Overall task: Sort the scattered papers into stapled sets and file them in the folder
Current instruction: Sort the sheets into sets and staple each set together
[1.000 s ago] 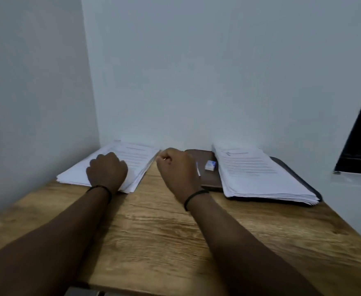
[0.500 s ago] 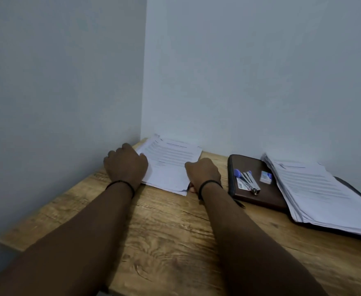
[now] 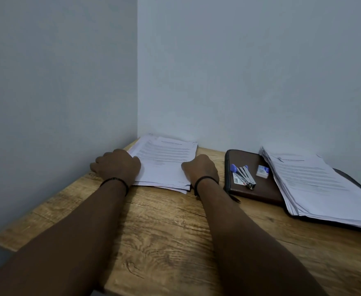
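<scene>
A stack of printed papers [image 3: 164, 161] lies in the back left corner of the wooden table [image 3: 164, 231]. My left hand [image 3: 116, 165] is curled at the stack's left edge and my right hand [image 3: 201, 170] is curled at its near right edge, so both hold the stack by its sides. Their fingertips are hidden. To the right lies a brown folder [image 3: 252, 189] with a small stapler [image 3: 246, 177] and a staple box [image 3: 262, 171] on it. A thicker paper pile [image 3: 316, 184] rests on a dark folder [image 3: 354, 180] at far right.
Walls close the table in at the left and the back. The table's left edge runs diagonally below my left forearm. Bare wood lies between my forearms and toward the front.
The view has swung left, so the stapler is now uncovered. My right hand moved from the stack's far right corner to its near right edge. My left hand shifted to the left edge.
</scene>
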